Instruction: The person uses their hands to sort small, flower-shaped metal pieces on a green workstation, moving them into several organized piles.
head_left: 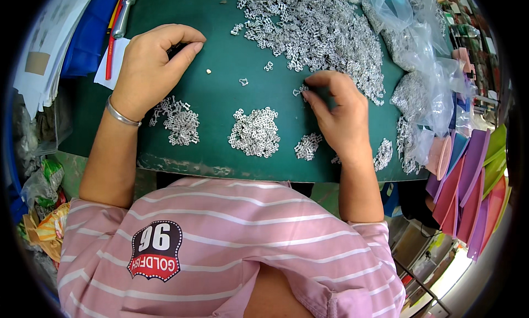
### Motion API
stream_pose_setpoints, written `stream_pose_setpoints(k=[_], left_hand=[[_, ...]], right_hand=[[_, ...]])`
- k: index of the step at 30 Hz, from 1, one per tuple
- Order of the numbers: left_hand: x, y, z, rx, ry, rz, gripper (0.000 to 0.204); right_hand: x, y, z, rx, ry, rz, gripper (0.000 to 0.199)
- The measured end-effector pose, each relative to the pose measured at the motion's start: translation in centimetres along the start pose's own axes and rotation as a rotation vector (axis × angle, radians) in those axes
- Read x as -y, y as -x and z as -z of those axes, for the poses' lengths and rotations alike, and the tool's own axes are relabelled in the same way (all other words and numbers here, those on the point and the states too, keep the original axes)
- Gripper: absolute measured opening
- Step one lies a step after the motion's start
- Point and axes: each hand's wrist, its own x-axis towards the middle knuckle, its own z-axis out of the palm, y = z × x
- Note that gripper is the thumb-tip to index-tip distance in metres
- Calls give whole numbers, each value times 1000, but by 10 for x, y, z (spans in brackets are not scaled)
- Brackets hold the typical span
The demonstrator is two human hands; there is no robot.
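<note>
My right hand (343,111) pinches a small silver metal piece (300,90) between thumb and forefinger, at the near edge of a large heap of similar pieces (314,28). My left hand (151,62) hovers over the green tabletop (220,92) with thumb and forefinger brought together; anything between them is too small to make out. Closer to me lie smaller piles: a loose one (182,122) by my left wrist, a rounder one (254,132) in the middle, and a little one (308,146) beside my right hand. A single piece (243,82) lies between my hands.
Clear plastic bags of metal pieces (410,92) line the table's right side. A red pencil (108,59), a silver pen-like tool (124,17) and white paper (104,70) lie at the left. Coloured bins (468,191) stand at the far right. Another small pile (383,154) sits past my right forearm.
</note>
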Motion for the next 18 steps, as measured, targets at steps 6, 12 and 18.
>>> stream_pose_setpoints(k=[6, 12, 18], left_hand=[[1, 0, -2, -11, 15, 9, 10], [1, 0, -2, -15, 28, 4, 10], [-5, 0, 0, -22, 41, 23, 9]], right_hand=[[-1, 2, -5, 26, -41, -52, 17], [0, -1, -5, 23, -12, -14, 17], [7, -5, 2, 91, -41, -22, 16]])
